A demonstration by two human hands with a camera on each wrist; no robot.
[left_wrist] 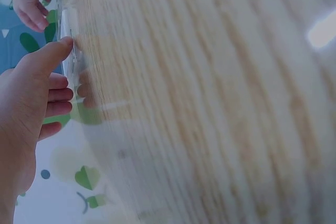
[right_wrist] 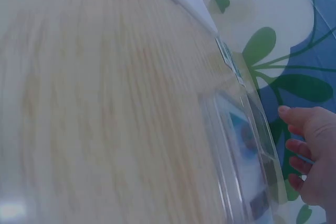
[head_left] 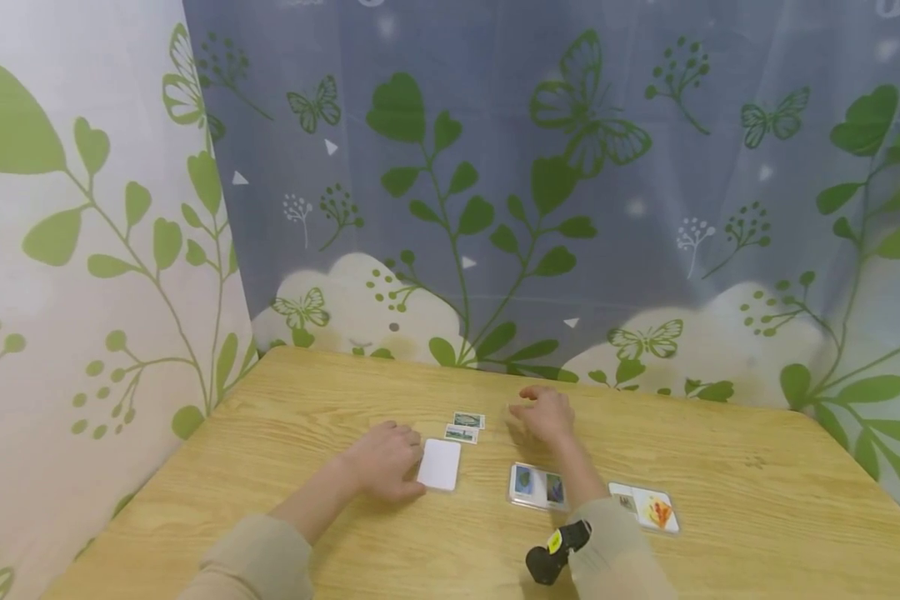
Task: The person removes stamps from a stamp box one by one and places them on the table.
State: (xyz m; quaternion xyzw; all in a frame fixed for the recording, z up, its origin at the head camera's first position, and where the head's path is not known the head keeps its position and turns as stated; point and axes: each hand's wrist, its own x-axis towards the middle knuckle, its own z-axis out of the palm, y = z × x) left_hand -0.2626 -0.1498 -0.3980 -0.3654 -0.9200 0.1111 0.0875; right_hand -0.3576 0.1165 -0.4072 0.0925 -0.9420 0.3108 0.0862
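A stack of cards with a blank white top point(head_left: 440, 465) lies on the wooden table. My left hand point(head_left: 387, 461) rests along its left side, thumb by the near corner, fingers relaxed. In the left wrist view this hand point(left_wrist: 23, 103) shows its thumb stretched toward the stack's edge. Beyond the stack lie two small picture cards, a far one point(head_left: 468, 420) and a near one point(head_left: 461, 434), partly overlapping. To their right my right hand point(head_left: 547, 414) hovers over the table, its fingers loosely bent. Nothing shows between these fingers in the right wrist view point(right_wrist: 315, 140).
A clear case with picture cards point(head_left: 537, 487) lies below the right hand, partly behind the forearm. Farther right is another case point(head_left: 656, 508) with an orange picture on one card. A black device point(head_left: 557, 553) is strapped to the right wrist. A patterned curtain point(head_left: 495, 208) stands behind the table.
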